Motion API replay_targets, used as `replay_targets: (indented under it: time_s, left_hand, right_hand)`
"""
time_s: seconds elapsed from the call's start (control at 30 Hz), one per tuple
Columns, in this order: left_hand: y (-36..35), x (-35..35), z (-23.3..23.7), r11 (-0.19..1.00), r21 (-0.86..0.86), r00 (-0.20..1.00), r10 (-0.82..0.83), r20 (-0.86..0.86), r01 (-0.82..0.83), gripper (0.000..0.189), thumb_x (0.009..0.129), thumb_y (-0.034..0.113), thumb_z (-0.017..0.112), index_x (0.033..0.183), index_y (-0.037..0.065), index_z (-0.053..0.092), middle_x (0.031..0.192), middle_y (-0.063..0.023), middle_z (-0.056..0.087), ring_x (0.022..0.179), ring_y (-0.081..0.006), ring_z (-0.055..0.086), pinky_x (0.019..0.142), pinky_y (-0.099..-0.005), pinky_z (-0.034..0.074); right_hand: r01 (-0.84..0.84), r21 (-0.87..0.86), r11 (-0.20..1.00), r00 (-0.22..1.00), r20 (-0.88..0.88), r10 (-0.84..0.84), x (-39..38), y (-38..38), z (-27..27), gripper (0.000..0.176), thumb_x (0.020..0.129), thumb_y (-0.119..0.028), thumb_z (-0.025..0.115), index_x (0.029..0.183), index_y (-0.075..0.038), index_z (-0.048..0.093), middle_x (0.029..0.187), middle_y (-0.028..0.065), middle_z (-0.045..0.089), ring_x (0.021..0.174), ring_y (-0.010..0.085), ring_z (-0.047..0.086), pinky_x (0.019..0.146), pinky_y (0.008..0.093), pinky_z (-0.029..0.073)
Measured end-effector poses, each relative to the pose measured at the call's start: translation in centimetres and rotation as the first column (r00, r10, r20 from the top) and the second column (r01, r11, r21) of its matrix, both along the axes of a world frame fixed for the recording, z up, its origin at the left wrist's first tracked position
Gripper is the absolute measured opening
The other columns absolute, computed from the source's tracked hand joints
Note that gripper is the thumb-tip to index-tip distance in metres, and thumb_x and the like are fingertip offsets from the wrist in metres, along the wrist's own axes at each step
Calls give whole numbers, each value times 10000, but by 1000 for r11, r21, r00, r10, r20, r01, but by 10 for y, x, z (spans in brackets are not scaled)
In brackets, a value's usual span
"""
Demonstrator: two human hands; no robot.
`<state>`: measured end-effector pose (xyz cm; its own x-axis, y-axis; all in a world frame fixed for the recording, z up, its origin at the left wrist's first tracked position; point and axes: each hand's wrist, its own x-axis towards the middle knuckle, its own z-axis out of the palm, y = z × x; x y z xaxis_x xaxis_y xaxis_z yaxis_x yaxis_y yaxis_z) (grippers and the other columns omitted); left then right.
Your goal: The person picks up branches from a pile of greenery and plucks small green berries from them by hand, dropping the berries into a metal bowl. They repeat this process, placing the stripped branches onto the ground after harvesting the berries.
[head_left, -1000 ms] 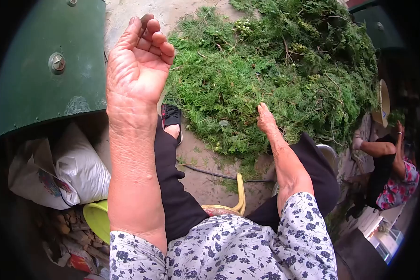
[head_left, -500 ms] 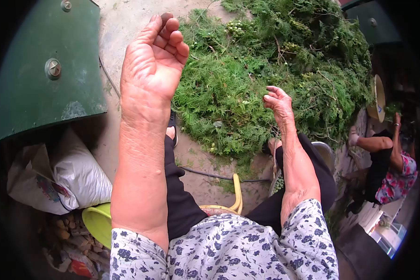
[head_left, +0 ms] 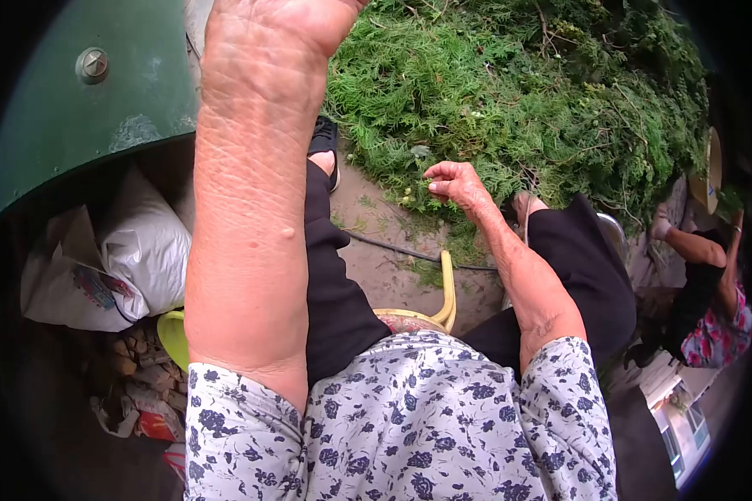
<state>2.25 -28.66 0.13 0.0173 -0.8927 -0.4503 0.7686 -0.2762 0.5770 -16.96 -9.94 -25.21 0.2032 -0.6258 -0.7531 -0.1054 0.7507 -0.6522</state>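
The heap of green sprigs (head_left: 518, 92) lies on the ground (head_left: 384, 280) at the far side. The right hand (head_left: 458, 185) hangs at its near edge, fingers (head_left: 439, 177) curled together against the thumb; whether they pinch anything is too small to tell. The left hand (head_left: 286, 18) is raised at the heap's left, its fingers out of frame and unreadable. I judge this a pause in picking sprigs: 1 more pull calls for the right hand to open and reach farther in.
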Motion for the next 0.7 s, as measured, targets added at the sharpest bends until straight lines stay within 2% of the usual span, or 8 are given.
replay_targets:
  time_s: [0.1, 0.17, 0.23, 0.27, 0.33, 0.53, 0.63, 0.7]
  left_hand:
    - [6, -3, 4, 999, 5, 999, 45, 8, -45, 91, 837, 117, 587, 889, 42, 594, 774, -45, 622, 639, -141, 559, 590, -277, 457]
    - [7, -3, 5, 999, 1, 999, 48, 25, -48, 92, 837, 121, 590, 886, 43, 593, 769, -44, 619, 639, -140, 558, 591, -274, 457]
    - [6, 0, 5, 999, 0, 999, 38, 33, -38, 96, 836, 127, 597, 886, 45, 591, 757, -42, 611, 640, -139, 554, 589, -268, 456]
    - [6, 1, 5, 999, -1, 998, 42, 37, -42, 96, 836, 127, 597, 886, 45, 591, 757, -42, 611, 640, -139, 554, 589, -268, 456]
    - [5, 2, 6, 999, 15, 997, 47, 56, -48, 101, 836, 129, 597, 889, 44, 588, 759, -44, 610, 640, -138, 551, 584, -267, 457]
    - [6, 6, 6, 998, 15, 998, 57, 29, -58, 93, 844, 119, 584, 890, 38, 584, 756, -47, 606, 637, -139, 550, 575, -265, 460]
    - [6, 5, 9, 997, 1, 995, 71, 65, -71, 89, 842, 114, 587, 887, 37, 583, 754, -46, 605, 637, -138, 550, 575, -259, 460]
    - [7, 4, 12, 996, 17, 994, 88, 65, -89, 89, 841, 112, 588, 886, 36, 583, 754, -45, 605, 637, -137, 550, 575, -256, 461]
  right_hand:
    - [53, -68, 996, 999, 16, -52, 4, -10, -2, 198, 766, -3, 604, 963, -2, 611, 722, 21, 608, 628, 90, 553, 554, 235, 458]
    - [-304, -89, 949, 952, -55, 300, 13, -11, -5, 241, 775, -43, 614, 1016, -45, 622, 804, 38, 630, 705, 119, 580, 629, 280, 483]
    - [-675, -303, 672, 734, -368, 571, 25, -11, -12, 240, 788, -92, 595, 1027, -68, 613, 1037, 105, 608, 908, 261, 599, 762, 375, 486]
    - [-676, -306, 670, 733, -365, 573, 27, -11, -24, 240, 788, -92, 595, 1027, -68, 613, 1037, 105, 608, 908, 261, 599, 762, 375, 486]
    - [-689, -245, 682, 587, -741, 326, 37, -24, -33, 229, 789, -80, 553, 1012, -50, 594, 1175, 143, 519, 1009, 347, 539, 806, 420, 466]
    - [-725, -40, 688, 459, -772, 439, 37, -52, -63, 184, 767, -97, 560, 946, -51, 566, 979, 175, 520, 968, 361, 525, 803, 442, 449]
    - [-742, -75, 667, 445, -799, 405, 27, -44, -68, 175, 758, -121, 591, 919, -63, 628, 918, 175, 581, 911, 358, 555, 779, 434, 459]
    - [-593, -142, 792, 619, -710, 336, 23, -42, -61, 162, 760, -145, 613, 891, -68, 672, 804, 162, 636, 780, 302, 613, 710, 398, 481]
